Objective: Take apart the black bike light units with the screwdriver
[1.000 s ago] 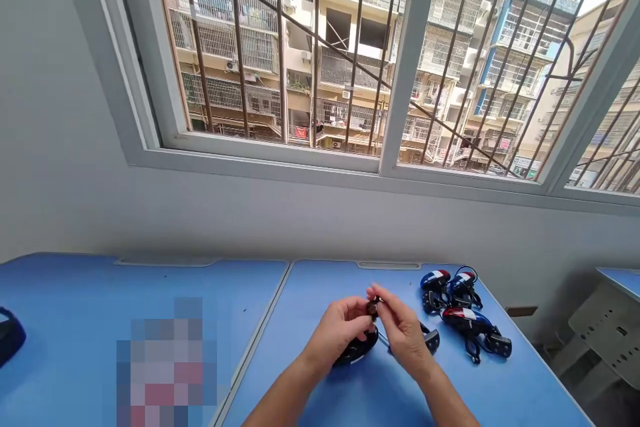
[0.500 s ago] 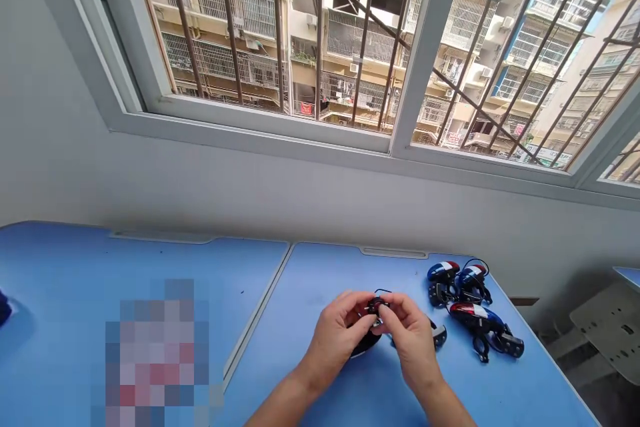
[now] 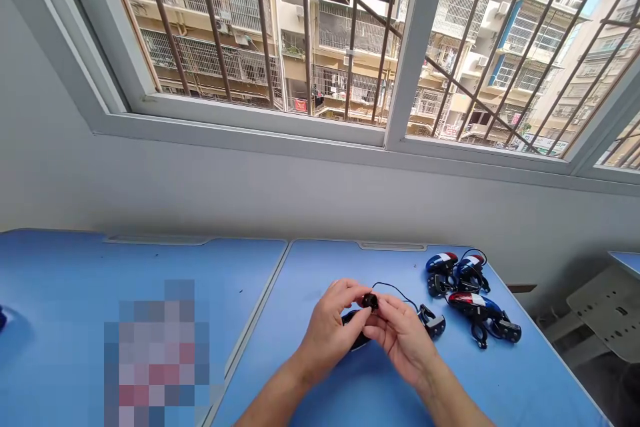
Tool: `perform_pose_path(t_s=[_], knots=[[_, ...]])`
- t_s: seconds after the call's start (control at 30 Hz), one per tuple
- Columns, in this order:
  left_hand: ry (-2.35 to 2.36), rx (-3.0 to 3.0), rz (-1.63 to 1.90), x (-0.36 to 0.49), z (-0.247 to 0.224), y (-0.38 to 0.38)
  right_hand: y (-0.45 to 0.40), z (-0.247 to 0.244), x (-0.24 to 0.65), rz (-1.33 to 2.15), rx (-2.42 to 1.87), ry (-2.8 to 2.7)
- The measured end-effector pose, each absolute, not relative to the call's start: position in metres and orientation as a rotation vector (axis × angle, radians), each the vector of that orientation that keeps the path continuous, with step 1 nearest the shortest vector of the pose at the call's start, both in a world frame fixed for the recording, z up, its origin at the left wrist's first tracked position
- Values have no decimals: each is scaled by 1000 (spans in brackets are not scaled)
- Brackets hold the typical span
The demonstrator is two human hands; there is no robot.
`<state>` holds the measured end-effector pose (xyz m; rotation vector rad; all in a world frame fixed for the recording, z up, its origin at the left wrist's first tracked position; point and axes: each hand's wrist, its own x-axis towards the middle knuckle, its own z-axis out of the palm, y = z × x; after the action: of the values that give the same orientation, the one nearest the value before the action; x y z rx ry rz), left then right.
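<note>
My left hand (image 3: 330, 332) and my right hand (image 3: 403, 340) meet above the blue tabletop, their fingertips pinching a small black round part (image 3: 370, 301). A thin black cable (image 3: 395, 293) arcs from that part to a black clamp (image 3: 433, 321) lying to the right. Under my left hand sits a black domed shell (image 3: 354, 330), partly hidden by my fingers. Farther right lie several assembled units with glossy red, white and blue shells and black clamps, such as one (image 3: 474, 307) nearest my right hand.
Two blue tabletops (image 3: 240, 267) meet at a pale seam, with a pixelated patch (image 3: 155, 353) on the left one. A dark object (image 3: 2, 319) sits at the far left edge. The right table edge drops toward a grey chair (image 3: 607, 307).
My hands have drawn slightly apart, and the thin cable now shows as a clear arc to the clamp. The whole view has shifted, with the tabletop sitting a little higher in the frame.
</note>
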<state>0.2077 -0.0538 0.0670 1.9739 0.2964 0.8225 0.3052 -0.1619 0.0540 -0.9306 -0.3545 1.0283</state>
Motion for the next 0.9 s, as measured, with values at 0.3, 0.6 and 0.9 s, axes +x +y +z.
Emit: perform_pose_path(t_s=[0.3, 0.6, 0.9], knots=[[315, 1864, 744, 207, 71, -51, -161, 52, 308, 1024, -886, -284], [339, 1789, 689, 207, 76, -53, -160, 46, 311, 1030, -836, -238], [416, 1607, 698, 208, 71, -49, -156, 43, 312, 962, -935, -190]])
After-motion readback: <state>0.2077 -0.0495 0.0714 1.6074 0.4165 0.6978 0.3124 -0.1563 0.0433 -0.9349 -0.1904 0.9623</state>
